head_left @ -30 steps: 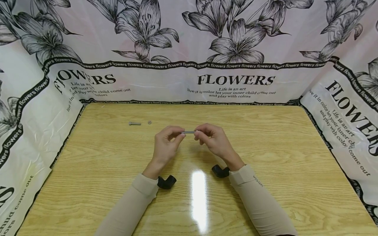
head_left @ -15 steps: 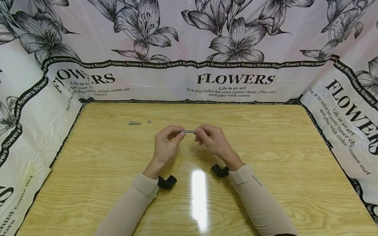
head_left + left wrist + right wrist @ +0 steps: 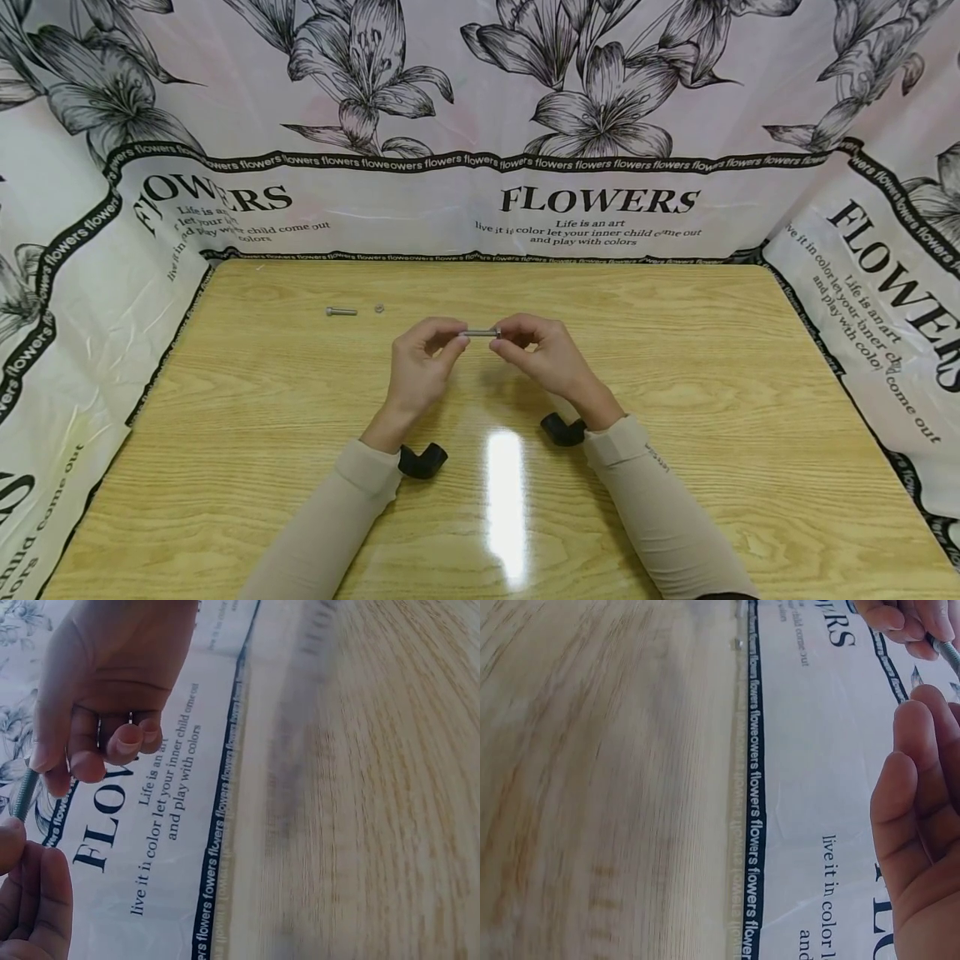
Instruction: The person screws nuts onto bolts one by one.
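Note:
My left hand (image 3: 422, 362) pinches one end of a thin metal bolt (image 3: 478, 333) between thumb and fingertips, above the table. At the bolt's other end, the thumb and index finger of my right hand (image 3: 547, 358) pinch a wider end piece; I cannot tell whether this is a nut or the bolt's head. In the left wrist view, the bolt's threads (image 3: 24, 796) show between the two hands. The right wrist view has the bolt (image 3: 946, 651) at the upper right, partly cut off by the frame edge.
Another bolt (image 3: 341, 312) lies at the far left of the wooden table (image 3: 675, 358), with a small nut (image 3: 378, 308) to its right. Black bent pieces (image 3: 423, 461) sit beside both cuffs. A flower-printed sheet (image 3: 405, 204) encloses the back and sides.
My right fingertips have shifted and parted slightly, so the wider piece at the bolt's right end now shows. My left hand stays nearly still.

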Demonstrator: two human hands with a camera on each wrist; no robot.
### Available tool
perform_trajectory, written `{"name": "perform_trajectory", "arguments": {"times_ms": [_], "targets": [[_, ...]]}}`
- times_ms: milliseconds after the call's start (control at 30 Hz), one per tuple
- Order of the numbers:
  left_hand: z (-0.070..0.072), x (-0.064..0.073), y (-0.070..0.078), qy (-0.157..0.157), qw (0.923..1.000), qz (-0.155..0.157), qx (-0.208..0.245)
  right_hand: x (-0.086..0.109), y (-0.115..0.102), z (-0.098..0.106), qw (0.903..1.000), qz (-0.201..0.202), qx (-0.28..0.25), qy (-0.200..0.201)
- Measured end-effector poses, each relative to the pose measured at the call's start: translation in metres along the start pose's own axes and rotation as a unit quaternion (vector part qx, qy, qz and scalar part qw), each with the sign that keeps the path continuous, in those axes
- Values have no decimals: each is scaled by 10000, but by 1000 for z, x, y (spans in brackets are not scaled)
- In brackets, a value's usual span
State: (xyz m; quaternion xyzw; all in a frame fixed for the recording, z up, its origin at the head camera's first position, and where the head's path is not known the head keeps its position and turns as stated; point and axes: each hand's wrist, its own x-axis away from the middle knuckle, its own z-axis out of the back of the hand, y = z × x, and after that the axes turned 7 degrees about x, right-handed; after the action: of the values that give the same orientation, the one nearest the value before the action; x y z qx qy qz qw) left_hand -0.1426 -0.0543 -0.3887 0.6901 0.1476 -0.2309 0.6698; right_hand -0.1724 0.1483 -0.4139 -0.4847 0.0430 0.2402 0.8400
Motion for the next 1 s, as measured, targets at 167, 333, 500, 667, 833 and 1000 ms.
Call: {"name": "perform_trajectory", "arguments": {"times_ms": [167,333,500,667,833,1000], "targets": [[0,0,1,-52,10000,-72,-10,-1,-1,-1,9999,120,-9,119],[0,0,0,-71,9999,-77,39,0,-18,0,9985,477,-29,272],[0,0,-1,-69,9998,-158,29,1,-36,4,9985,503,46,231],[0,0,-2,-94,9997,-207,84,2,-39,6,9985,477,166,189],[-1,0,-2,-97,9997,-202,57,2,-38,6,9982,455,320,213],[-1,0,-2,-67,9998,-164,-11,2,-37,6,9991,189,382,84]]}}
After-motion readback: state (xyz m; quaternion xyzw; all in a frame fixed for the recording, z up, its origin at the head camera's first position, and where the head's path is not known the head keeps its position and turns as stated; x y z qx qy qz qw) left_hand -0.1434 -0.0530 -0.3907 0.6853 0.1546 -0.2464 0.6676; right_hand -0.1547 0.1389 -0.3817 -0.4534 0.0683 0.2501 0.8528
